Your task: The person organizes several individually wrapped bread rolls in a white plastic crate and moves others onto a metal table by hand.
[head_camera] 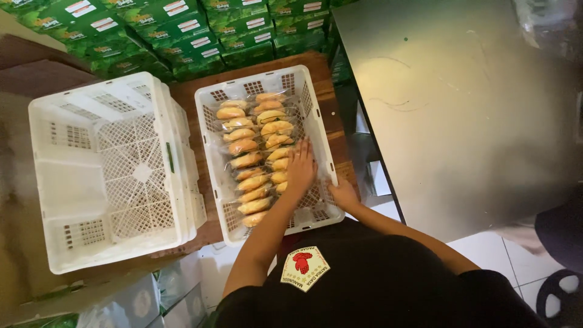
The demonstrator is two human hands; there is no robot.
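Our left hand (300, 167) lies flat, fingers spread, on two rows of plastic-wrapped golden buns (255, 155), hiding several; right hand (343, 194) grips the white plastic lattice crate (313, 106) rim, fingers hidden.

L hand (300, 167) flat, fingers spread, R hand (344, 194) curled, both arms extended
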